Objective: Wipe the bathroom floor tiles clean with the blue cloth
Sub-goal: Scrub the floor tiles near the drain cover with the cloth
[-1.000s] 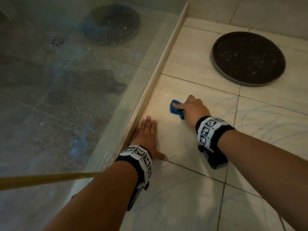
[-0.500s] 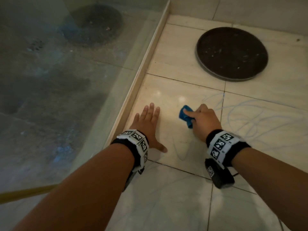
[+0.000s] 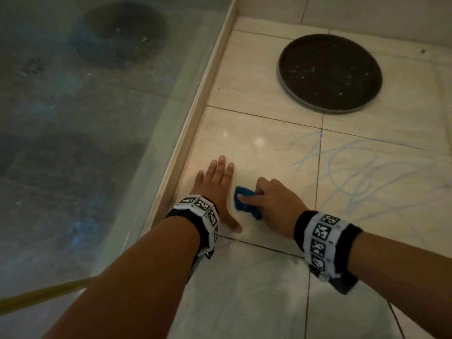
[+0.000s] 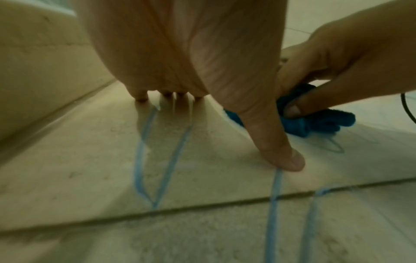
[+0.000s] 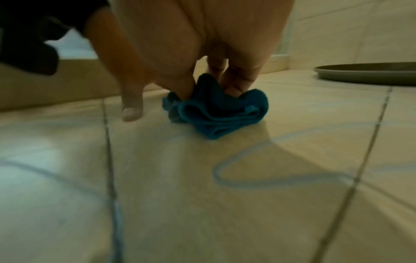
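On the floor tiles (image 3: 256,123), the left hand (image 3: 215,182) lay flat and open for balance, while the right hand (image 3: 274,204) squeezed the bunched blue cloth (image 3: 244,200) to rub off 1 blue scribble (image 4: 157,160).

Dim room, warm greenish cast, soft focus throughout.

You are working in low light; two small glare spots are shining on the glossy floor tile (image 3: 256,140) ahead of your left hand (image 3: 215,184). The glass panel (image 3: 85,143) on your left is throwing back a murky reflection. The head view is bending straight grout lines toward its edges. Both wrist views are reading noisy and smeared: the near floor is blurring out, your right hand (image 5: 191,44) is casting a broad shadow toward the lens, and the blue cloth (image 5: 216,113) is staying only roughly sharp.
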Demonstrator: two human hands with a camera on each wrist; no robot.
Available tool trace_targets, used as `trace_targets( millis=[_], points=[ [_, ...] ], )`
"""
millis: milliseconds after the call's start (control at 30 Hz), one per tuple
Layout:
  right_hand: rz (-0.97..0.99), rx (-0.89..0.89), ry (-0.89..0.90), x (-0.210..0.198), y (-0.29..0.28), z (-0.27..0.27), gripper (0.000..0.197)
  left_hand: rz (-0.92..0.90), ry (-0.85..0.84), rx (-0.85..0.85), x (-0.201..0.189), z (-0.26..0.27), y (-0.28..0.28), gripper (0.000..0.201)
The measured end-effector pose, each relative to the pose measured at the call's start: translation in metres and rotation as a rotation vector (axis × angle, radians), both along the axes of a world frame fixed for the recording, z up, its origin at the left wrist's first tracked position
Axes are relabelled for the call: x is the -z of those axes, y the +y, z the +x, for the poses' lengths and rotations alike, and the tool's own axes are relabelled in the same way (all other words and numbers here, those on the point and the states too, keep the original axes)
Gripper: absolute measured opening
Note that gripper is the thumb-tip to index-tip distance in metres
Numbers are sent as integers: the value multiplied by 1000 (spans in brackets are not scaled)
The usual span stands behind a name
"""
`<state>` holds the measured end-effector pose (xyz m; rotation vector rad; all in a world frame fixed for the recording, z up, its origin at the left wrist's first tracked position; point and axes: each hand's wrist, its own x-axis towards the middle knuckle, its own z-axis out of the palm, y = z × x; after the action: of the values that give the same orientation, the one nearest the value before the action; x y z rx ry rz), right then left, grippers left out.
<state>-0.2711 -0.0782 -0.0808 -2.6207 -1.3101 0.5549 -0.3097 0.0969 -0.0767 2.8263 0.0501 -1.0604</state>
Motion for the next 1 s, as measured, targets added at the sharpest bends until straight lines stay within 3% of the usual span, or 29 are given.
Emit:
trace_targets(
  millis=[67,100,167,233,267,367,433,467,500,567,633,700,767,833,900,1000],
  points=[
    [-51,-99,-104,2,-3,8,42,-4,4,2,-1,0,0,150],
    [-68,-18,-91,0,-2,17,33,-3,2,4,-1,1,0,150],
    [50,240,-40,0,3,31,35,-4,3,3,-2,0,0,150],
    [158,463,35,6,5,33,23,0,-1,-4,-1,0,0,150],
    [90,401,-6,5,7,25,18,4,-1,-2,-1,0,0,150],
    [35,-14,-140,8,-1,-14,56,-2,-9,-2,-1,0,-1,150],
    [-10,-190,-108,4,-8,-16,56,-10,-10,-7,-1,0,0,150],
    [-45,-140,-104,3,-11,-8,46,-6,-8,-8,-1,0,0,150],
    [-14,53,-29,2,-14,6,35,3,-5,-5,-2,0,-1,150],
    [175,488,74,11,-22,30,37,16,4,-1,-3,1,-1,151],
    [166,582,23,11,-27,30,31,23,13,-5,-3,1,-1,152],
    [105,366,78,11,-30,1,28,29,17,-6,-2,1,-1,153],
    [-31,98,163,-2,-34,-29,38,35,14,-2,-2,2,-2,153],
    [-62,-19,178,-8,-42,-26,46,37,14,3,-2,1,-2,153],
    [-31,75,102,-6,-47,-1,43,34,7,5,-2,2,-2,153],
    [139,434,-34,8,-49,24,29,25,0,-3,0,2,-1,154]
  ],
)
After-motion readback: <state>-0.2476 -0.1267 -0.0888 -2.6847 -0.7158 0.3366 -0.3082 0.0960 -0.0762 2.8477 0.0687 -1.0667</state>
